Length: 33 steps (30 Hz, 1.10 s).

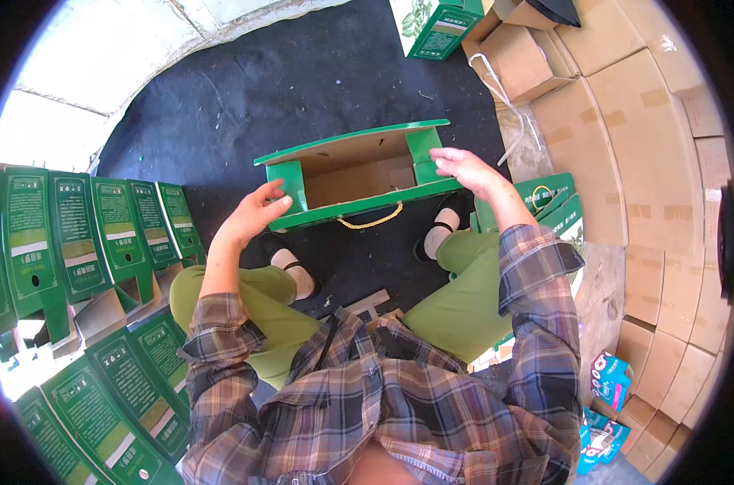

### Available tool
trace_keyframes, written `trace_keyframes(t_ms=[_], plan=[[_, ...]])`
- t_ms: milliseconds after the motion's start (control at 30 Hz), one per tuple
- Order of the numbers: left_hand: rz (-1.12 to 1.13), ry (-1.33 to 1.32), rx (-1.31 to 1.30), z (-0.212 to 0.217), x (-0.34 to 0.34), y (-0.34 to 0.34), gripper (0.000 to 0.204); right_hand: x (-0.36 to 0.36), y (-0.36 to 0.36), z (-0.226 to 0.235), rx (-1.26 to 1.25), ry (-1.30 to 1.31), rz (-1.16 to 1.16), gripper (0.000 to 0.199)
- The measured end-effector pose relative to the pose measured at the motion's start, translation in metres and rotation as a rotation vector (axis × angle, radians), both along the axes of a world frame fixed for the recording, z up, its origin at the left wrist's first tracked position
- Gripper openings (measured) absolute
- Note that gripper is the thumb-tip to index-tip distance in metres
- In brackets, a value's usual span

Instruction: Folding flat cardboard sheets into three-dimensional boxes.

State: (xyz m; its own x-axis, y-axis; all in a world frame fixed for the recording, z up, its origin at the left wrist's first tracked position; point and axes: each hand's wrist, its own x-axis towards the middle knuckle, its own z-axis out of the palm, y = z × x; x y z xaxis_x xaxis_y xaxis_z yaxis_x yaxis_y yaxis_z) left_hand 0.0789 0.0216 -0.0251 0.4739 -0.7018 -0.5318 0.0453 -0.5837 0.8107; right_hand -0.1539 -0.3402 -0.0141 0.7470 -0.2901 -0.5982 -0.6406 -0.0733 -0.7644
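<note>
An open green carton [351, 208] stands on the black ground sheet between my feet, its bare brown inside [359, 174] facing up. Its far lid panel [326, 149] is raised, and a yellow rope handle [372, 221] hangs from the near panel. Both short end flaps, the left flap [286, 182] and the right flap [422, 153], are folded inward. My left hand [258, 214] is at the left end, fingers apart beside that flap. At the right end my right hand [468, 171] has its fingers extended over the corner by the other flap. Neither hand grips anything.
Several green cartons [124, 234] stand in rows at my left. More green cartons [544, 206] lie by my right knee, and one carton [439, 32] stands at the far right. Stacked brown boxes [625, 145] line the right side. Blue packages [609, 380] sit lower right.
</note>
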Motion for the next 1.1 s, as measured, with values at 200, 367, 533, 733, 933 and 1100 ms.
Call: trace_keyframes(t_ms=[200, 367, 533, 733, 933, 1100], plan=[[-0.265, -0.199, -0.021, 0.021, -0.008, 0.002, 0.079, 0.004, 0.002, -0.004, 0.018, -0.007, -0.045, 0.055], [-0.023, -0.158, -0.005, 0.006, -0.011, -0.006, 0.068, 0.007, 0.000, -0.011, -0.056, -0.074, -0.192, 0.054], [0.034, -0.428, 0.010, -0.012, -0.016, -0.014, 0.055, -0.004, 0.002, -0.018, -0.608, -0.075, -0.138, 0.054], [0.038, -0.827, -0.022, -0.020, -0.027, -0.025, 0.053, -0.009, 0.047, -0.014, -1.064, -0.078, 0.347, 0.068], [-0.082, -0.957, 0.129, -0.016, -0.046, -0.033, 0.057, -0.004, 0.054, -0.010, -1.008, 0.078, 0.344, 0.083], [-0.217, -0.960, 0.207, -0.006, -0.063, -0.036, 0.084, -0.003, 0.052, -0.014, -1.072, 0.016, 0.353, 0.084]])
